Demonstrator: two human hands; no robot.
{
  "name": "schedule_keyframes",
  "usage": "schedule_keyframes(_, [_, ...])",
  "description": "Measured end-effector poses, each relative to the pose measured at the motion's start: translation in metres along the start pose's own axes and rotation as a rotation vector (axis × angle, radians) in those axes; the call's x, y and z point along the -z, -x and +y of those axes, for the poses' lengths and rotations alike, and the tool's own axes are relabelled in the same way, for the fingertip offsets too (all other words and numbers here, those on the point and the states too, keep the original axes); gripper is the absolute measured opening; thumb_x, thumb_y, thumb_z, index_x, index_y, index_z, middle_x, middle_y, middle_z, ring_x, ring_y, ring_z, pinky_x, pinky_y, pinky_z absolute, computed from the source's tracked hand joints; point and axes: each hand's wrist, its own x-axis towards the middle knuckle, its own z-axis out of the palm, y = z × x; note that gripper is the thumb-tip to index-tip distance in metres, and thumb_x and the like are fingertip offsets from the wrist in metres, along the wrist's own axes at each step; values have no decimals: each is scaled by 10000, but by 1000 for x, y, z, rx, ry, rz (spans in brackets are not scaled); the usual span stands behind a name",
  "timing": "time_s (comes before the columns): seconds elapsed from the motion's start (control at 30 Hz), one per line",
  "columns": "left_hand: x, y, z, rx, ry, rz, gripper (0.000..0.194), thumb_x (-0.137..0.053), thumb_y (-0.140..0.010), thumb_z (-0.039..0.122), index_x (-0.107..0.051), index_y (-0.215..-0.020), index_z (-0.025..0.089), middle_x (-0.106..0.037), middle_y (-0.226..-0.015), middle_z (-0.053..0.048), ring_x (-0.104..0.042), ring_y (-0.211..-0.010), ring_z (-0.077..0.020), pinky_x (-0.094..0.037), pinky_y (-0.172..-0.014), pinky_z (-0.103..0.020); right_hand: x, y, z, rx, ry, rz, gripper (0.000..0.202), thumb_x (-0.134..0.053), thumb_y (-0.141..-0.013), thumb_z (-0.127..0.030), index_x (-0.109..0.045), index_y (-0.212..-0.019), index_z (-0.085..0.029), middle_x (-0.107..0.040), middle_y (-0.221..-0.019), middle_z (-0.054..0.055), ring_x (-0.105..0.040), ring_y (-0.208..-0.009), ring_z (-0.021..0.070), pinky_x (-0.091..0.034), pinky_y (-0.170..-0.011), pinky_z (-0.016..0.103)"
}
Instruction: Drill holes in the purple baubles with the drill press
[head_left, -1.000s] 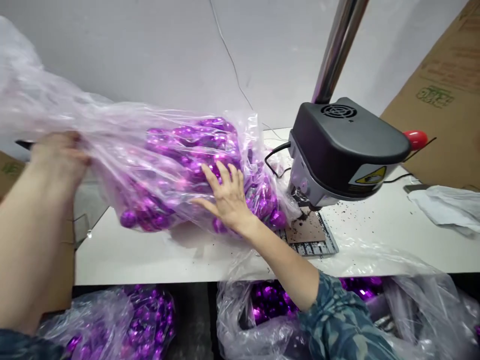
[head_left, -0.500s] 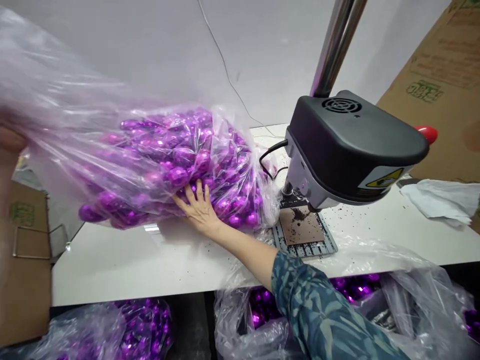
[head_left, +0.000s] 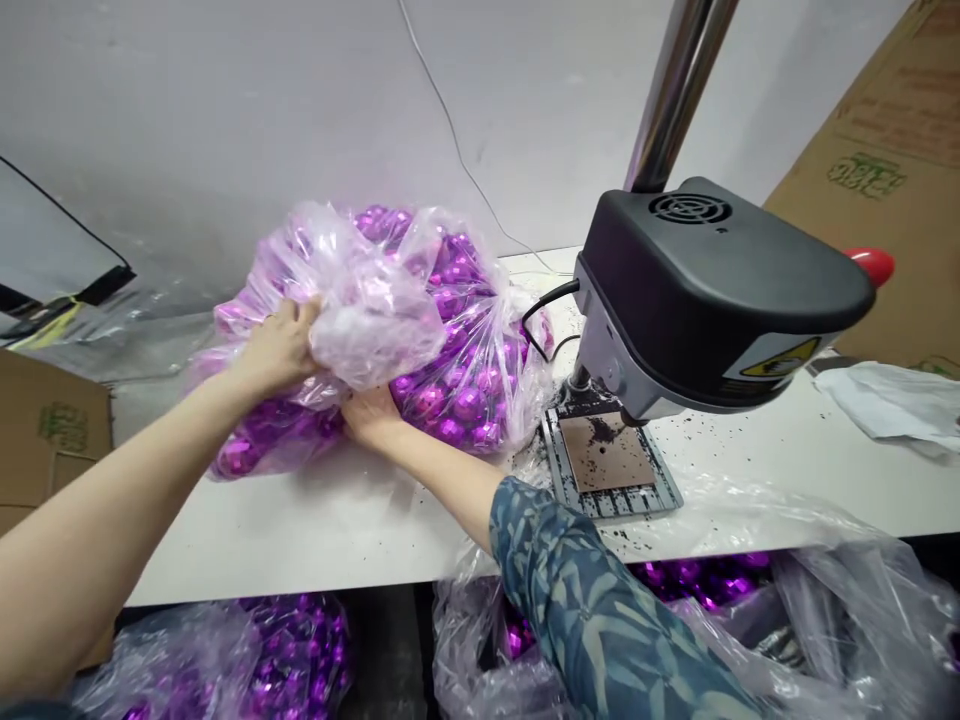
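A clear plastic bag (head_left: 465, 370) full of shiny purple faceted balls lies on the white table, left of a black-topped drill press (head_left: 720, 290). My left hand (head_left: 281, 345) is closed on the bag's gathered loose plastic, which is bunched over the balls. Lower down, my right hand (head_left: 371, 412) rests against the bag's front side, its fingers hidden under the plastic.
A brown plate (head_left: 607, 455) with dark shavings sits under the drill press. Open bags of purple balls (head_left: 300, 650) stand below the table's front edge. Cardboard boxes (head_left: 52, 430) are at both sides; a white cloth (head_left: 892, 400) lies at right.
My left hand has come from the far left edge to the bag, and the stretched plastic is now folded over the balls. My right hand has moved slightly left and down, its fingers now covered.
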Motion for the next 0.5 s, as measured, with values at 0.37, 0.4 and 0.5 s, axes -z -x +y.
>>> schedule_keyframes(0.37, [-43, 5, -13, 17, -122, -202, 390, -385, -990, 169, -613, -1286, 57, -623, -1313, -286, -677, -1152, -389, -523, -961, -495, 40, 120, 69, -192, -126, 247, 423, -465, -1031, -288, -601, -1429, -251, -527, -1574, 109, -416, -1509, 268, -357, -1287, 574])
schedule_keyframes(0.4, [-48, 3, -17, 42, -52, -157, 348, -413, -969, 170, -649, -1203, 65, -651, -1268, -263, -684, -1125, -378, -528, -962, -504, 42, 130, 79, -345, -126, 285, 509, -438, -1035, -312, -504, -1527, -204, -443, -1629, 170, -352, -1553, 333, -318, -1282, 659])
schedule_keyframes(0.5, [-59, -7, -26, 97, 247, 97, 278, -458, -957, 256, -683, -981, 94, -710, -1060, -175, -697, -1019, -342, -541, -957, -529, 42, 152, 92, -662, -170, 301, 690, -408, -1035, -459, -320, -1634, -129, -293, -1681, 270, -332, -1558, 421, -373, -1213, 714])
